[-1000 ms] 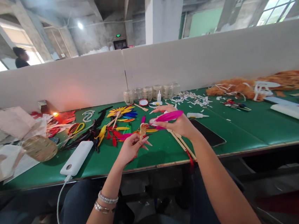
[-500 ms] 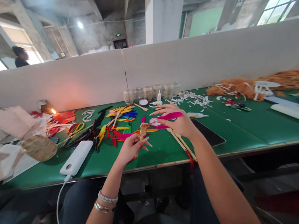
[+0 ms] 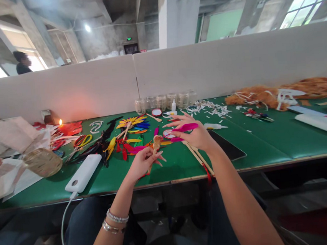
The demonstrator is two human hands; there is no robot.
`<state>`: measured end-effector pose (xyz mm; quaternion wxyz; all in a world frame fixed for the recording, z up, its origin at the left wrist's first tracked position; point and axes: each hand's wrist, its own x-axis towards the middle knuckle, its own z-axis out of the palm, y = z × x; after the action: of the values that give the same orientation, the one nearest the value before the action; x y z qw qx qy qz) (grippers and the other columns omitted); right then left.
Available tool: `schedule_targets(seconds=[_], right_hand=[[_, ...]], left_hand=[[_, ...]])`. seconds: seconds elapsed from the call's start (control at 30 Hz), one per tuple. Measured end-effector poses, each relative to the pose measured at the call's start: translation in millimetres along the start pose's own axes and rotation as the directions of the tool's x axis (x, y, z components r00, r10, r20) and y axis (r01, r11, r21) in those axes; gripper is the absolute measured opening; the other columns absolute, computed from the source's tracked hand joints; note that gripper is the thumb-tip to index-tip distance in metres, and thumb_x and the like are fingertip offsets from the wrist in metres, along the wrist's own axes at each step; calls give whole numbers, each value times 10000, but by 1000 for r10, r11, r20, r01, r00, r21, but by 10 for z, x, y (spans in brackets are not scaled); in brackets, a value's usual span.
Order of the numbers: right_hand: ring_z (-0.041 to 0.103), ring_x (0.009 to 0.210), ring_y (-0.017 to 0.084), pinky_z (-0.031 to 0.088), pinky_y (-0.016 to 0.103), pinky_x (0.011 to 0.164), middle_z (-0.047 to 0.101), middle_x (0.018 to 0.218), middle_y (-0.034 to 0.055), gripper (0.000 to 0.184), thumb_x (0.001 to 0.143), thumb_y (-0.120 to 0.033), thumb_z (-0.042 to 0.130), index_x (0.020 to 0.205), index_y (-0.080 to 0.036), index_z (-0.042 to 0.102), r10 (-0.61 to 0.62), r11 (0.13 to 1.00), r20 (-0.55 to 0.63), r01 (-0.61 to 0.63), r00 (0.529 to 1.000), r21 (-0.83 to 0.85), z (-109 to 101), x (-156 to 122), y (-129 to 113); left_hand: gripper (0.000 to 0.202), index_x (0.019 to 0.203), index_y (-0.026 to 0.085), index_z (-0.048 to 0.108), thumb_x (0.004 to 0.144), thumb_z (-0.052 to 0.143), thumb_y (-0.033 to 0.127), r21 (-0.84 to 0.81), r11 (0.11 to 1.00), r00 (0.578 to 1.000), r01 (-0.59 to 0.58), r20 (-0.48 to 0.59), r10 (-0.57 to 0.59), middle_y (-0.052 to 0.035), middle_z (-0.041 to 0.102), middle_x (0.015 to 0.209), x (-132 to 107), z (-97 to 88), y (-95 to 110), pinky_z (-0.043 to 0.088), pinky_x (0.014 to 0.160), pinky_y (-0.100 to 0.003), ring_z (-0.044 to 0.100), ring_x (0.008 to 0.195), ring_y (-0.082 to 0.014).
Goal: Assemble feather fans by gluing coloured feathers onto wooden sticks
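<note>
My left hand is closed round a slim wooden stick with a wider, pale flat head that points up. Between the thumb and fingers of my right hand is a magenta feather, its thin end directed left at the stick's head; whether the two touch I cannot tell. Behind the hands lies a small white round lid with a red rim. Yellow feathers fan out from another stick, among blue, red and green feathers. Two more wooden sticks rest beneath my right wrist.
A candle flame burns at the back left by red scraps. Scissors, a glass jar and a white power bank are on the left. Glass jars and a glue bottle line the back. A dark tablet sits right.
My right hand and the magenta feather have shifted very slightly left. My left hand keeps its hold on the stick. At the far left edge, another person's hand has come further into view.
</note>
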<state>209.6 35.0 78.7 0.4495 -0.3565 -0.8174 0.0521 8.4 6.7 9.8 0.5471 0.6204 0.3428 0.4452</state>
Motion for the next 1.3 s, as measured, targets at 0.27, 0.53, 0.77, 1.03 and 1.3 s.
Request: schedule_targets(seconds=[0.27, 0.53, 0.77, 1.03, 1.3], right_hand=[[504, 1151, 229, 223, 532, 1070, 697, 940, -17, 129, 776, -357, 588, 739, -286, 690, 22, 1000, 26, -22, 999, 6, 7, 3, 31], [510, 1146, 228, 247, 520, 1062, 699, 938, -16, 111, 769, -335, 602, 729, -272, 684, 23, 1000, 22, -23, 1000, 8, 2, -1, 27], [499, 1155, 224, 208, 503, 1080, 695, 955, -12, 120, 771, -350, 600, 771, -281, 698, 13, 1000, 5, -13, 1000, -19, 12, -2, 31], [447, 1206, 227, 329, 423, 1024, 591, 1191, 21, 428, 826, -545, 414, 1076, -271, 629, 160, 968, 24, -161, 987, 195, -43, -9, 41], [578, 1019, 204, 452, 339, 873, 641, 1075, 62, 393, 881, -462, 339, 1011, -219, 619, 306, 952, -204, -295, 930, 85, 140, -49, 435]], left_hand=[[337, 698, 135, 514, 708, 644, 446, 1, 1000, 1000, 10, -9, -10, -64, 660, 724, 7, -2, 8, 520, 612, -270, 622, 630, -152], [344, 704, 132, 525, 698, 652, 452, -7, 1000, 1000, 7, -15, -7, -68, 662, 720, 4, -4, 13, 522, 607, -270, 620, 633, -154], [353, 681, 134, 523, 687, 657, 461, -4, 1000, 1000, 2, -29, -3, -72, 667, 720, 1, 7, 13, 520, 605, -263, 623, 643, -157], [382, 688, 118, 547, 632, 701, 463, -80, 995, 995, 57, -78, -63, -70, 668, 709, 37, -42, -3, 524, 570, -268, 625, 585, -153], [263, 775, 127, 597, 655, 723, 324, -321, 943, 903, 85, -376, -209, -35, 685, 756, 36, -321, 117, 535, 594, -230, 619, 550, -108]])
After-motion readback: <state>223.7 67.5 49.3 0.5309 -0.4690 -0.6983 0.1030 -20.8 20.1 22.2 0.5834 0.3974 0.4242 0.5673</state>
